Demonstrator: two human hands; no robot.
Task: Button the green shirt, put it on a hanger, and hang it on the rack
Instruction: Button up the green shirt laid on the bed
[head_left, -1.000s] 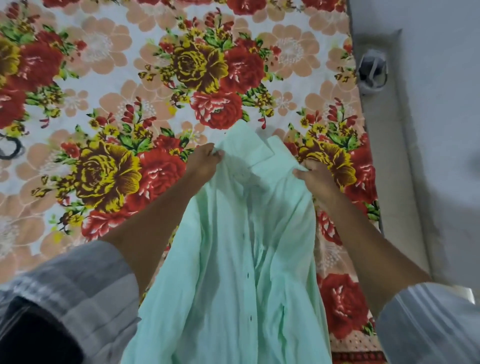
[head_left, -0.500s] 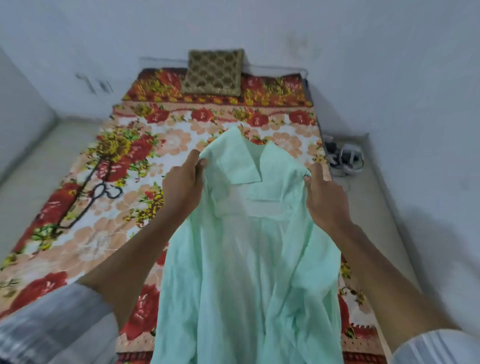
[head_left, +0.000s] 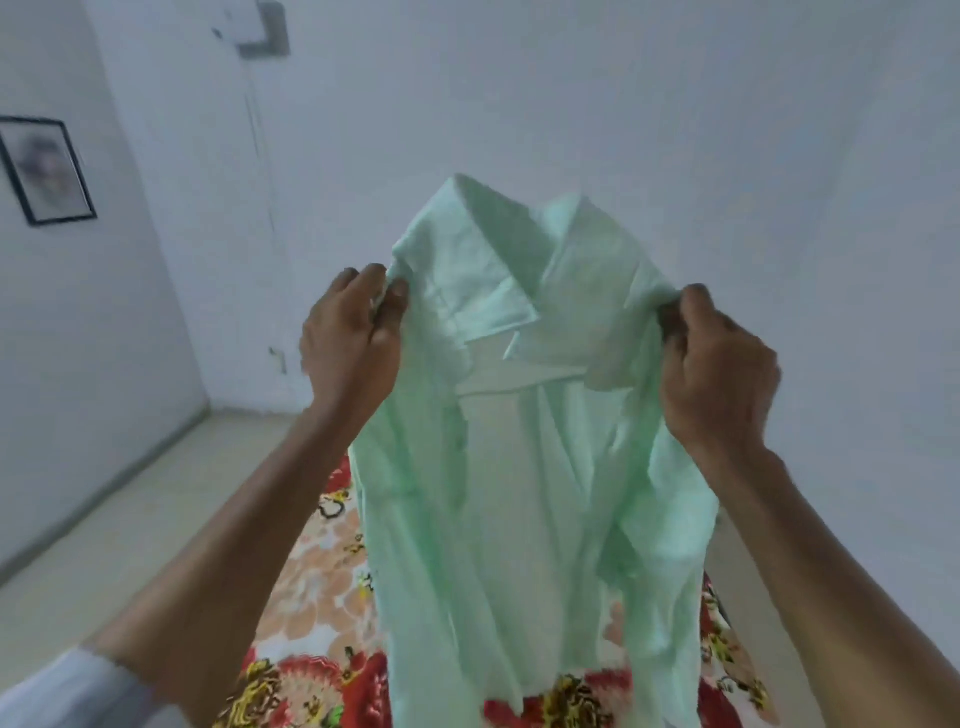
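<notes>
The pale green shirt (head_left: 519, 457) hangs in the air in front of me, collar up and front open, its tail dangling over the bed. My left hand (head_left: 353, 338) pinches the shirt at its left shoulder beside the collar. My right hand (head_left: 717, 364) grips the right shoulder with curled fingers. Both arms are raised. No hanger or rack shows in the head view.
A bed with a red and yellow floral sheet (head_left: 311, 649) lies below the shirt. White walls stand ahead and to the left, with a framed picture (head_left: 47, 169) on the left wall. Pale floor (head_left: 130, 509) runs along the bed's left side.
Both hands have lifted the shirt from the bed up to chest height. The view has tilted up from the bed to the wall.
</notes>
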